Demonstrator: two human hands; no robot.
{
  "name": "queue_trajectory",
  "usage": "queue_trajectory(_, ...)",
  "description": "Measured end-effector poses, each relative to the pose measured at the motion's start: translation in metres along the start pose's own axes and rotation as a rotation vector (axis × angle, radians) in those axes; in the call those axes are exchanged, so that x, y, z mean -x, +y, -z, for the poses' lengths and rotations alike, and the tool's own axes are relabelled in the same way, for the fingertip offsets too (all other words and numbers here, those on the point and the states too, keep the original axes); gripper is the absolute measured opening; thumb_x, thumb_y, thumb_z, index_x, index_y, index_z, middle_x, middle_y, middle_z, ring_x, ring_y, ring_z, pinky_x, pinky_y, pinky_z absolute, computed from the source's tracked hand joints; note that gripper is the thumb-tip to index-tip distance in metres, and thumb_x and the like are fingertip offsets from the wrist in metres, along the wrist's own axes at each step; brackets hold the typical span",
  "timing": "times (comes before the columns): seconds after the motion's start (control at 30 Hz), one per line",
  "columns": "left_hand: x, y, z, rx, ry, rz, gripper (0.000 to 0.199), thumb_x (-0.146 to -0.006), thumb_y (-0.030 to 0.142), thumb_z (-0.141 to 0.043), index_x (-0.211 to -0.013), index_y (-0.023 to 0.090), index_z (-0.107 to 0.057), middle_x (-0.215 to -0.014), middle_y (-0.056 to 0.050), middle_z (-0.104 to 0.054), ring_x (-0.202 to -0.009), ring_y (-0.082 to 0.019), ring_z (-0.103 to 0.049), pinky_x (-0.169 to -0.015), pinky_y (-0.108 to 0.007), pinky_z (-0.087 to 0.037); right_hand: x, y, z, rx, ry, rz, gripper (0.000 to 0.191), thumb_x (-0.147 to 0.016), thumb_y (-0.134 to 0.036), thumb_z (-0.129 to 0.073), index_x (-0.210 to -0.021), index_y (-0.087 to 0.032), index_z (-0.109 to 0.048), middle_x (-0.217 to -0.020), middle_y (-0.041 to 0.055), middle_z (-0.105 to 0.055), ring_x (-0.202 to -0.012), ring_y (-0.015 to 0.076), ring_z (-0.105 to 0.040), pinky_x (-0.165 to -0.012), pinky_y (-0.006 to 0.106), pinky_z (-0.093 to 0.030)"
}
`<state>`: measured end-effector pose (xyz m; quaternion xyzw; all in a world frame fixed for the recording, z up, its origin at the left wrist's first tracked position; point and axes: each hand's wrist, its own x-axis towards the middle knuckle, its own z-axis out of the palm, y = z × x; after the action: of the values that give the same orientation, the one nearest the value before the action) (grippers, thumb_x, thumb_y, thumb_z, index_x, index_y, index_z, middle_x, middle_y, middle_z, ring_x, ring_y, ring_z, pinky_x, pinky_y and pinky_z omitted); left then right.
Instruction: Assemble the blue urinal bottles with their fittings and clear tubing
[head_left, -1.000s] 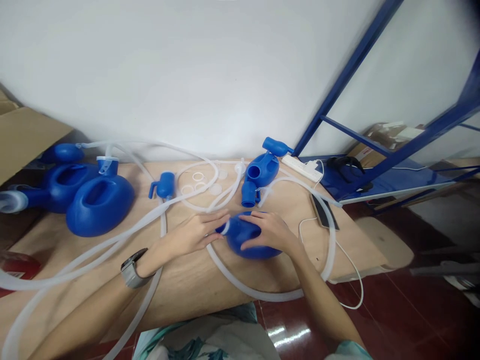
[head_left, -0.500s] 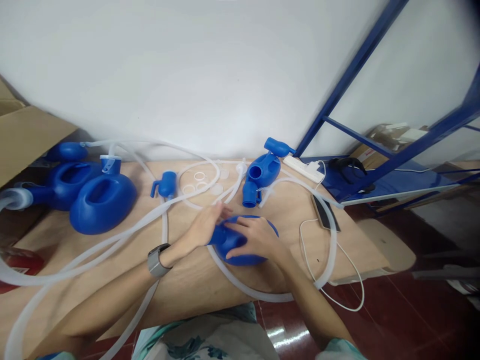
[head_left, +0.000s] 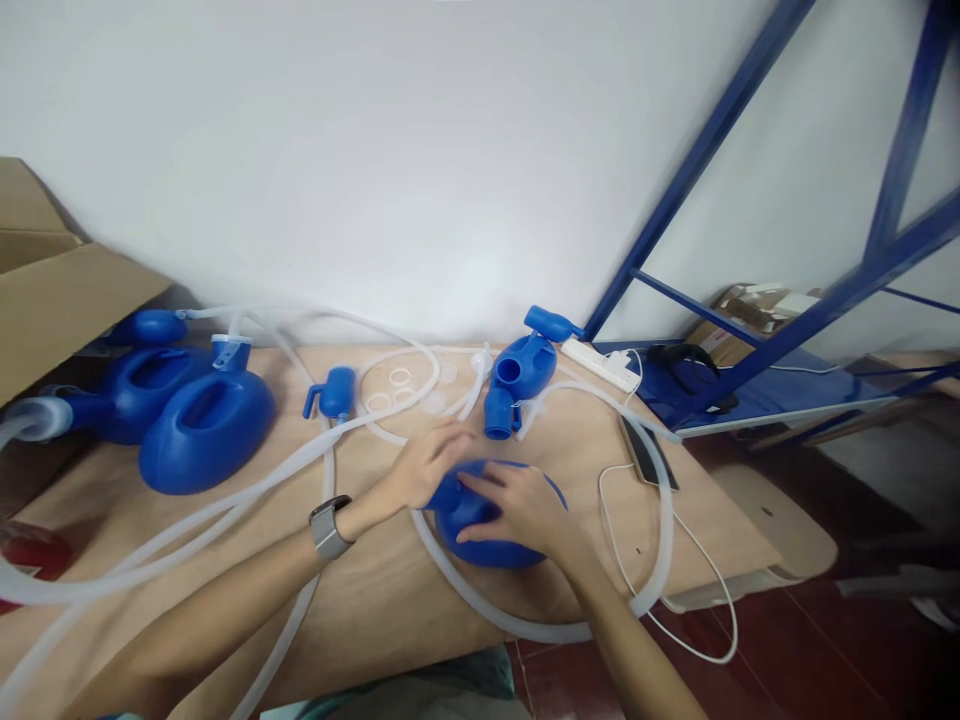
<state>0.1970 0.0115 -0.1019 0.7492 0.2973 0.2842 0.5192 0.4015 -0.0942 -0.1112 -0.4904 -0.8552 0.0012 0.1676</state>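
A blue plastic bottle lies on its side near the table's front edge, its neck pointing left. My right hand rests on top of it, fingers spread over the handle area. By the neck is my left hand, somewhat blurred, its fingers apart and holding nothing visible; a wristwatch is on that wrist. Behind the bottle lie another blue bottle and a small blue cup-like part. A clear hose curves around the front of the bottle under my hands.
Two blue bottles with hoses lie at the left beside a cardboard box. White rings and a blue urinal-shaped part are at the back. A power strip, phone and blue rack stand right.
The view has tilted up a little, so the table sits lower. My left hand has shifted slightly right over the bottle's neck. My right hand stays on the bottle.
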Motion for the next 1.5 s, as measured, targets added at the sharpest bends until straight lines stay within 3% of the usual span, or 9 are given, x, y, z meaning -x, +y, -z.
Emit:
queue_trajectory(0.13, -0.019, -0.012, -0.012, 0.056, 0.121, 0.439, 0.068, -0.100, 0.059, -0.020, -0.108, 0.009, -0.067, -0.112, -0.020, -0.072, -0.094, -0.026, -0.071, -0.080, -0.040, -0.058, 0.010, -0.005, 0.006, 0.105, 0.014, -0.013, 0.077, -0.085, -0.084, -0.064, -0.133, -0.025, -0.075, -0.109, 0.0071, -0.072, -0.084, 0.0217, -0.072, -0.066, 0.032, -0.049)
queue_trajectory(0.43, -0.056, -0.066, 0.027, -0.454, 0.060, 0.239, 0.037, -0.097, 0.029, -0.043, -0.114, 0.011, -0.070, -0.124, -0.019, -0.071, -0.115, -0.030, -0.066, -0.109, -0.043, -0.047, 0.049, 0.068, 0.045, 0.020, -0.277, -0.341, 0.074, -0.091, -0.073, -0.069, -0.151, -0.030, -0.064, -0.136, 0.0103, -0.066, -0.115, 0.0301, -0.071, -0.100, 0.045, -0.058)
queue_trajectory(0.6, -0.029, -0.113, 0.045, -0.713, -0.075, 0.251, 0.031, -0.095, 0.017, -0.041, -0.099, 0.012, -0.071, -0.103, -0.016, -0.073, -0.098, -0.025, -0.069, -0.100, -0.037, -0.052, 0.057, 0.123, 0.061, 0.045, -0.278, -0.486, 0.069, -0.093, -0.070, -0.068, -0.148, -0.029, -0.067, -0.138, 0.0100, -0.065, -0.131, 0.0304, -0.063, -0.111, 0.046, -0.054)
queue_trajectory(0.73, -0.004, -0.126, 0.046, -0.915, -0.076, 0.205, 0.037, -0.098, 0.015, -0.041, -0.123, 0.009, -0.068, -0.138, -0.023, -0.061, -0.132, -0.032, -0.058, -0.116, -0.047, -0.044, 0.046, 0.138, 0.050, 0.141, -0.253, -0.566, 0.068, -0.093, -0.072, -0.065, -0.146, -0.029, -0.068, -0.140, 0.0107, -0.064, -0.134, 0.0330, -0.059, -0.112, 0.049, -0.050)
queue_trajectory(0.87, -0.006, -0.135, 0.055, -1.052, -0.062, 0.240, 0.057, -0.099, 0.010, -0.036, -0.156, 0.004, -0.045, -0.157, -0.029, -0.045, -0.151, -0.038, -0.042, -0.122, -0.057, -0.036, 0.036, 0.127, 0.040, 0.257, -0.182, -0.597, 0.068, -0.093, -0.066, -0.069, -0.149, -0.027, -0.065, -0.142, 0.0127, -0.061, -0.131, 0.0356, -0.057, -0.109, 0.053, -0.048)
queue_trajectory(1.0, -0.020, -0.142, 0.073, -1.093, -0.126, 0.343, 0.052, -0.094, 0.002, -0.033, -0.142, -0.005, -0.053, -0.130, -0.035, -0.061, -0.127, -0.040, -0.063, -0.107, -0.056, -0.049, 0.011, 0.091, 0.024, 0.395, 0.006, -0.459, 0.050, -0.105, -0.036, -0.055, -0.154, -0.026, -0.060, -0.145, 0.0127, -0.058, -0.131, 0.0307, -0.053, -0.111, 0.048, -0.044)
queue_trajectory(1.1, -0.025, -0.140, 0.084, -1.073, -0.194, 0.366, 0.053, -0.094, 0.000, -0.030, -0.140, -0.004, -0.056, -0.109, -0.030, -0.068, -0.105, -0.036, -0.072, -0.094, -0.052, -0.056, -0.018, 0.063, -0.004, 0.347, -0.183, -0.272, 0.054, -0.101, -0.011, -0.047, -0.149, -0.028, -0.065, -0.145, 0.0104, -0.059, -0.135, 0.0252, -0.053, -0.112, 0.039, -0.046)
queue_trajectory(1.27, -0.018, -0.124, 0.091, -0.981, -0.240, 0.270, 0.053, -0.100, 0.009, -0.030, -0.146, -0.001, -0.055, -0.118, -0.031, -0.067, -0.107, -0.035, -0.070, -0.103, -0.054, -0.051, -0.058, 0.054, -0.045, 0.459, -0.558, -0.321, 0.058, -0.101, -0.007, -0.044, -0.154, -0.024, -0.062, -0.168, 0.0212, -0.030, -0.157, 0.0423, -0.035, -0.123, 0.059, -0.040)
queue_trajectory(1.5, 0.006, -0.090, 0.085, -0.607, -0.262, 0.183, 0.062, -0.111, 0.050, -0.028, -0.147, 0.013, -0.062, -0.149, -0.016, -0.062, -0.128, -0.025, -0.065, -0.114, -0.036, -0.048, -0.068, 0.053, -0.034, 0.427, -0.522, -0.290, 0.071, -0.092, 0.005, -0.043, -0.154, -0.025, -0.059, -0.162, 0.0220, -0.039, -0.147, 0.0414, -0.049, -0.096, 0.054, -0.062)
